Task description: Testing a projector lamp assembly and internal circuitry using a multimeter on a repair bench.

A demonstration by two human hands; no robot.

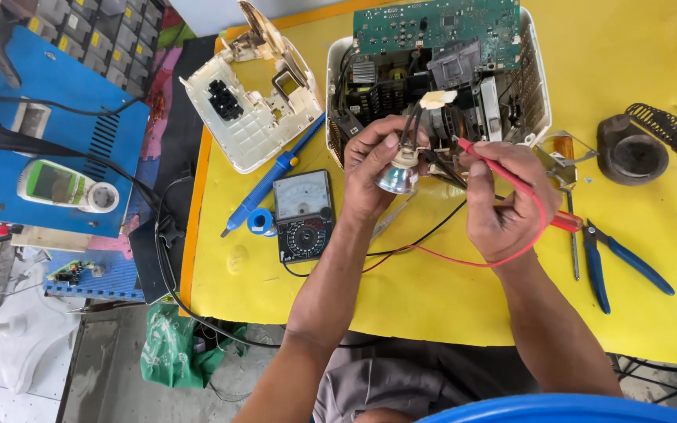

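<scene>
The left hand [374,168] has its grip closed around a small projector lamp [399,174], fingers wrapped over the top of its silvery reflector, which points down toward the surface. The lamp is held in the air just in front of the opened white device housing [538,70], its dark wires running up to a pale connector [437,99]. The right hand [503,200] has its grip closed on a red test probe [489,159], pinched between thumb and fingers, with the tip aimed left at the lamp's base; whether it touches is too fine to tell. A black probe [442,166] lies between the two hands. The red lead [464,262] loops under the right wrist and, together with a black lead, runs toward an analogue multimeter [304,215] lying on the yellow surface [401,298] just left of the left forearm. Beside the meter lie a blue tool [272,176] and a removed white cover [252,102]. Blue-handled pliers [620,262] rest right of the right hand.
</scene>
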